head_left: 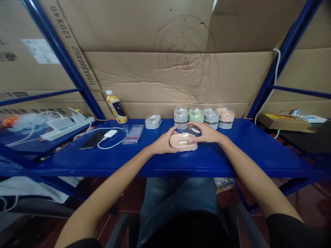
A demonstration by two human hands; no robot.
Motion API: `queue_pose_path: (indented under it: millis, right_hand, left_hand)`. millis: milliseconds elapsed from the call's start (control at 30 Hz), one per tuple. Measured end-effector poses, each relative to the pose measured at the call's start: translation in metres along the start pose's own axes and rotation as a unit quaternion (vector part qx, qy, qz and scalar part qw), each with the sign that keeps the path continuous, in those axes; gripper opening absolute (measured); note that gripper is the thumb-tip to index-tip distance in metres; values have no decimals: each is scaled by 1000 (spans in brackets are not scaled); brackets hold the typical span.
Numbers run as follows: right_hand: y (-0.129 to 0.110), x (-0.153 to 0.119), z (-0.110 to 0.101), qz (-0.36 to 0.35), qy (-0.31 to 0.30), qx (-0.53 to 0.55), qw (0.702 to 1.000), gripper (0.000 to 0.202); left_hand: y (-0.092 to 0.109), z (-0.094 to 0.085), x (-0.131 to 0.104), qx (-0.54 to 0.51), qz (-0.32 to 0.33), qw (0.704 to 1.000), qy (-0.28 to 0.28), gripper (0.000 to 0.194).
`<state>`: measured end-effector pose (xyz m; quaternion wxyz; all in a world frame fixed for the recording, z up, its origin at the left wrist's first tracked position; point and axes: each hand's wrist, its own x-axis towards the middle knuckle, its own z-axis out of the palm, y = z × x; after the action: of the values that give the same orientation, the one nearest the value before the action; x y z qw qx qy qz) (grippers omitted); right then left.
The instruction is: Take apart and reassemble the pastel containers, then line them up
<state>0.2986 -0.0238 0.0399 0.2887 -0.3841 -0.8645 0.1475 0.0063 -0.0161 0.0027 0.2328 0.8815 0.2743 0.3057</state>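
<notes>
The person's left hand [163, 142] gripped the left side of a pink box [182, 147], its fingers curled round the back and its thumb low at the front; the right hand [209, 133] gripped the same box from the right, thumb against the front near a pale slot [183, 142] and fingers bent over a clear cover [184, 130] on top, though the far fingertips were hidden; the box was between the two hands, over the middle of a blue table [160, 162], near its front edge. Just behind it, against a cardboard wall [124, 65], a row of similar boxes stood close together: a grey box [181, 113], a green box [196, 114], a second grey box [210, 113] and a peach box [226, 113]; a lone grey box [153, 121] stood apart, to the left of that row. Further left, a yellow bottle [117, 108] with a white cap stood at the back of the table; nearer the front lay a dark phone [93, 140], a white charger [111, 133] with its cable and a blurred-out item [132, 134]; a white power strip [66, 130] lay beyond them at the far left; an open carton [284, 123] sat well apart at the right; red rings were drawn on the cardboard wall above the row.
</notes>
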Motion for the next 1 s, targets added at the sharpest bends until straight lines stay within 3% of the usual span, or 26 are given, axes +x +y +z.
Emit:
queue_pose_path:
  millis: [133, 200, 333, 467, 667, 833, 1000]
  right_hand:
    - [20, -7, -24, 108, 76, -32, 991, 88]
    - [29, -8, -28, 150, 94, -47, 983, 87]
    - [36, -9, -28, 162, 96, -52, 981, 82]
    - [35, -9, -29, 154, 69, -54, 984, 83]
    - [40, -10, -33, 127, -7, -70, 989, 73]
    - [38, -10, -33, 133, -26, -69, 988, 64]
    - [26, -9, -33, 148, 42, -65, 986, 68]
  left_hand:
    - [2, -6, -4, 53, 31, 997, -38, 51]
    - [3, -7, -4, 57, 36, 997, -41, 39]
    - [-1, -12, -2, 60, 19, 998, 6, 37]
    - [-16, -29, -3, 93, -60, 991, 68, 40]
    - [-38, -48, -12, 152, -151, 974, 76, 40]
    - [-31, -41, -14, 141, -106, 981, 77, 40]
    - [-1, -16, -15, 106, -2, 994, 39, 46]
